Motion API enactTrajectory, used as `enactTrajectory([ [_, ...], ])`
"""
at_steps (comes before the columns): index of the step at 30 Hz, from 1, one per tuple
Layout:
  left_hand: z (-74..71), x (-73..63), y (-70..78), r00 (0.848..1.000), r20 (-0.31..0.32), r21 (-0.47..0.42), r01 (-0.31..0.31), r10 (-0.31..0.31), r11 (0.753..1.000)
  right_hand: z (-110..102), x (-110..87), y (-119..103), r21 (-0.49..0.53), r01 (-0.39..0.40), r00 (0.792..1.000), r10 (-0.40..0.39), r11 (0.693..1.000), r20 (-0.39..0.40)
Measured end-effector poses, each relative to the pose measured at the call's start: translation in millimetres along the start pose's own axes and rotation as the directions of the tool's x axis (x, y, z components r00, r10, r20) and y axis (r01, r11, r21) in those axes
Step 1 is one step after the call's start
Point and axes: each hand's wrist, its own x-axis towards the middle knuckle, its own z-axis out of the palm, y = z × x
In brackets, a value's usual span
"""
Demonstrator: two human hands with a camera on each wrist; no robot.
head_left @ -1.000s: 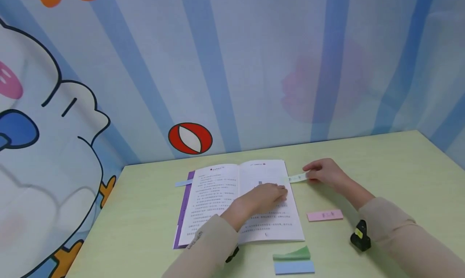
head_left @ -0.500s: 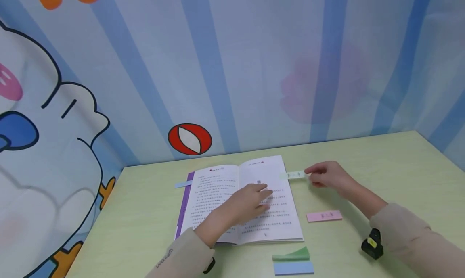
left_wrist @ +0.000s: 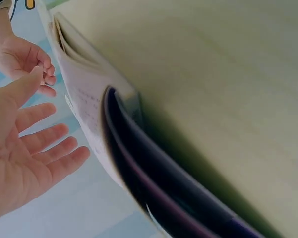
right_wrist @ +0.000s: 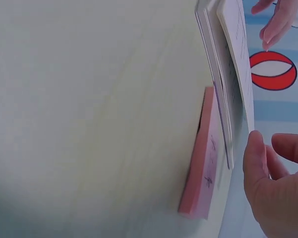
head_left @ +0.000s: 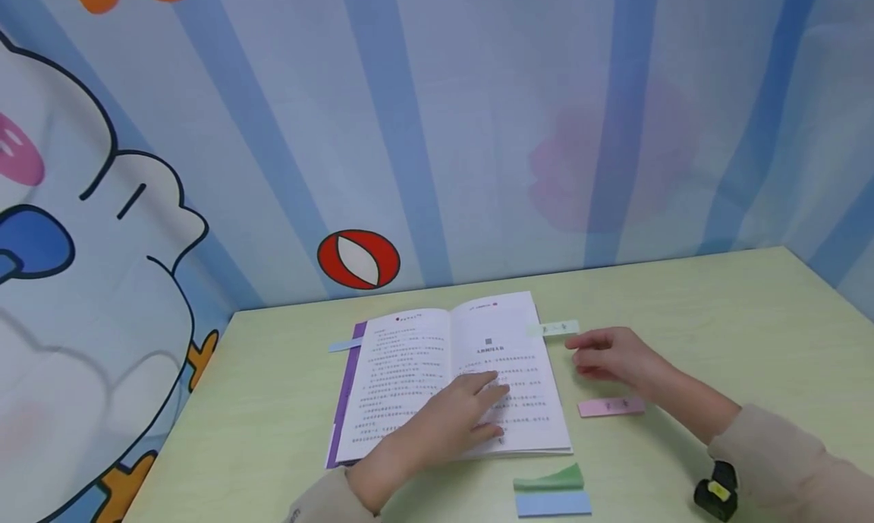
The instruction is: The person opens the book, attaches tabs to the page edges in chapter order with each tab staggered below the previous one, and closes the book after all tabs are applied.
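Observation:
An open book (head_left: pixel 392 379) lies on the table, its purple cover edge showing at the left. From its right page sticks out a pale green sticky tab (head_left: pixel 561 329) with handwriting. My left hand (head_left: pixel 447 424) is over the lower right page with fingers spread; the left wrist view has them straight and holding nothing. Just below and right of the tab is my right hand (head_left: pixel 617 360), fingers loosely bent. In the right wrist view, its thumb and index finger stand apart with nothing between them. Below that hand lies a pink sticky-note pad (head_left: pixel 611 407).
A blue tab (head_left: pixel 344 345) juts from the book's left side. Near the front, a green sticky pad (head_left: pixel 554 478) with a lifted sheet sits against a blue pad (head_left: pixel 553 503). Behind the table (head_left: pixel 717 310) stands a printed, striped backdrop (head_left: pixel 492 166).
My right hand has let go of the pale green tab and moved down toward me. My left hand has slid from the page's right side toward the lower left, its fingers spreading.

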Motion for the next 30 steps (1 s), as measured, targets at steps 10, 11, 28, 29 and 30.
enactTrajectory([
  [10,13.2,-9.4,-0.2,0.999,-0.030,-0.015,-0.024,0.023,1.000,17,-9.8,4,0.158,-0.065,0.996,0.054,0.985,0.073],
  [11,13.7,-9.9,0.2,0.999,-0.031,-0.014,-0.023,0.022,1.000,19,-10.4,4,0.166,-0.073,0.995,0.061,0.984,0.075],
  [28,19.0,-12.5,2.3,1.000,-0.016,-0.038,-0.003,0.003,0.999,32,-7.0,8,0.199,-0.135,0.991,0.129,0.971,0.042],
  [29,19.0,-12.6,2.4,1.000,-0.016,-0.040,-0.005,0.004,0.999,32,-6.8,8,0.208,-0.137,0.991,0.131,0.969,0.042],
  [30,18.9,-12.7,2.5,1.000,-0.016,-0.042,-0.007,0.006,0.999,32,-6.8,8,0.217,-0.137,0.990,0.131,0.967,0.042],
])
